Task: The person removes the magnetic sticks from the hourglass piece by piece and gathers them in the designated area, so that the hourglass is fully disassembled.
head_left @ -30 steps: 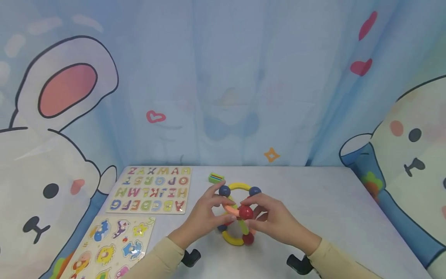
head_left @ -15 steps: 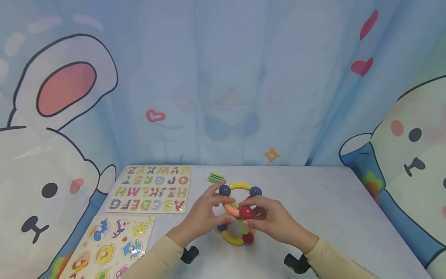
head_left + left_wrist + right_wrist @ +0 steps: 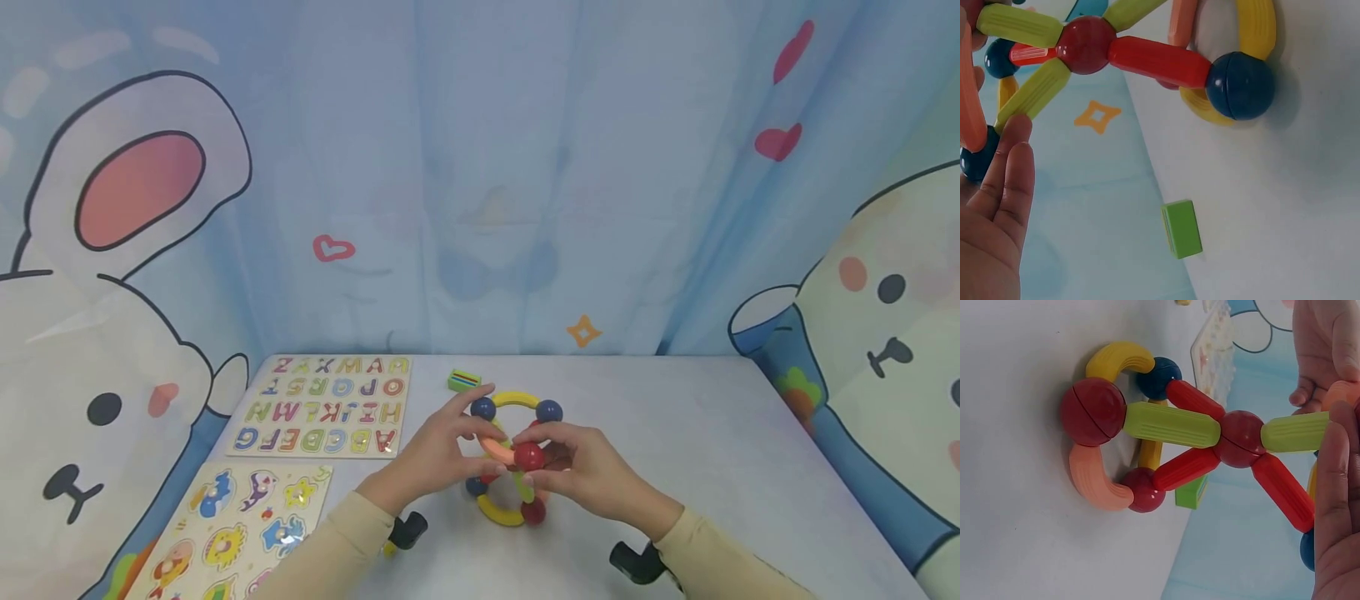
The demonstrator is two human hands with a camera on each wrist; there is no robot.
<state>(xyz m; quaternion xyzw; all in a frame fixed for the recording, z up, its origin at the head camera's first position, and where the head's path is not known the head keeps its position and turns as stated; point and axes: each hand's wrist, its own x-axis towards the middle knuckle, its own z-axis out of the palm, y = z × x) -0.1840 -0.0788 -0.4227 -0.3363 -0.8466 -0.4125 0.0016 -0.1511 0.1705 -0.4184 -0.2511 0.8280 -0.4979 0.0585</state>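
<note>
I've room rightward across the surface (image 3: 720, 450); ball-and-stick frame (image 3: 529, 456) blocks straight ahead, letter board (image 3: 321, 408) crowds my left.

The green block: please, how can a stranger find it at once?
On the white table, at its far left corner, lies a letter board. Right of it is the green block, a small striped box, unlike the neighbouring toy of balls and rods.

Head view: left hand (image 3: 442, 450) and right hand (image 3: 588, 473) hide parts of the stick-and-ball toy (image 3: 523, 487). Picture board (image 3: 247, 517) cut by bottom edge, one corner behind left sleeve (image 3: 330, 546). Yellow thing (image 3: 389, 549) behind left wrist camera (image 3: 408, 531), too small to tell. Left wrist: toy cut at top and left. Right wrist: right hand runs off right edge; letter board (image 3: 1213, 356) blurred, letters unreadable.
</note>
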